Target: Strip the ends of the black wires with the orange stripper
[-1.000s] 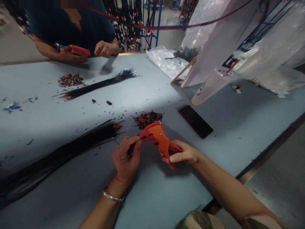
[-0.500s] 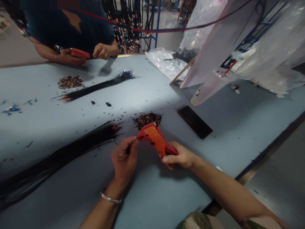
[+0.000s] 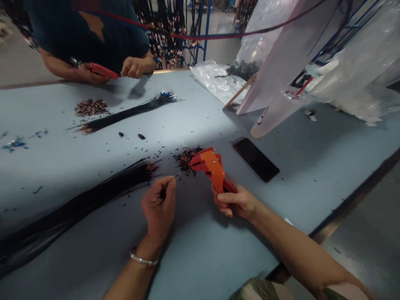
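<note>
Closest in, over the near part of the worktable [image 3: 200, 254], the left hand [image 3: 158, 204] is closed, thumb and forefinger pinching a thin dark wire [image 3: 176, 175] whose short tip pokes out toward the tool. To its right, in from the near right edge, the right hand [image 3: 233, 200] grips the handles of a hand tool [image 3: 215, 171] with an orange body and a red nose and grip, small screws on its side; its nose points left, apart from the wire. The step in hand looks like working single wire ends with this tool; a further stroke would call for lining tip and nose up and keeping the pinch steady. Behind the nose lies a pile of black and coppery offcuts [image 3: 184, 160]; a black wire bundle [image 3: 93, 198] stretches off toward the left edge, and a phone [image 3: 256, 159] lies to the right. At the far edge, a co-worker's hand holds a red tool [image 3: 104, 71].
</note>
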The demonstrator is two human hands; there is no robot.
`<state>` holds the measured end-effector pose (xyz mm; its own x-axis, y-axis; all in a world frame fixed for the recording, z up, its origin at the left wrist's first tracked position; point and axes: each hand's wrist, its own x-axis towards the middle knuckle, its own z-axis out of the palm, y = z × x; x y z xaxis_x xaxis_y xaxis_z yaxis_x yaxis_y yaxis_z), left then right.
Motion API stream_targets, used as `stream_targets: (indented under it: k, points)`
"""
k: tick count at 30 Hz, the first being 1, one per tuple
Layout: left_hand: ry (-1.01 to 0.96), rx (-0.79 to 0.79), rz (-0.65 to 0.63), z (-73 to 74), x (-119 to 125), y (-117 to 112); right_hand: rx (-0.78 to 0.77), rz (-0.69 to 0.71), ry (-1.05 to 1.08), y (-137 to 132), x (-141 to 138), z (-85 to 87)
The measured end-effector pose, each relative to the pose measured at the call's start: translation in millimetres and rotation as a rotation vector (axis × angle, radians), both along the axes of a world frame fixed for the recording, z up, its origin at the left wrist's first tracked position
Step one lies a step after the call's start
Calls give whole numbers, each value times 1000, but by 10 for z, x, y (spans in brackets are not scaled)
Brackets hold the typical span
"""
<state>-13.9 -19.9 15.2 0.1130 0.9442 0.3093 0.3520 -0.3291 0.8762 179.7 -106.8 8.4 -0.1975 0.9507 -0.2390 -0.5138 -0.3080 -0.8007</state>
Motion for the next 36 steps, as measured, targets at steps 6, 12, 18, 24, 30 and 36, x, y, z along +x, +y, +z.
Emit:
stream_targets:
  k: [6,12,18,24,30,36]
  points:
    - [16,-9,-28,-20,-3,2,19,-9,32,12,25,31]
    - [-8,-58,1,5,1,-1,77,75,-27,7,0,13]
    - [2,-39,-27,32,42,-24,96,79,-88,21,-17,25]
    - [17,-74,-74,0,55,-52,299,48,-642,12,-124,211]
    - [-271,-138,-208,-93,42,-36,550,-114,-1292,14,-242,191]
    - [-348,-211,-189,-174,49,-38,695,-198,-1541,45,-233,41]
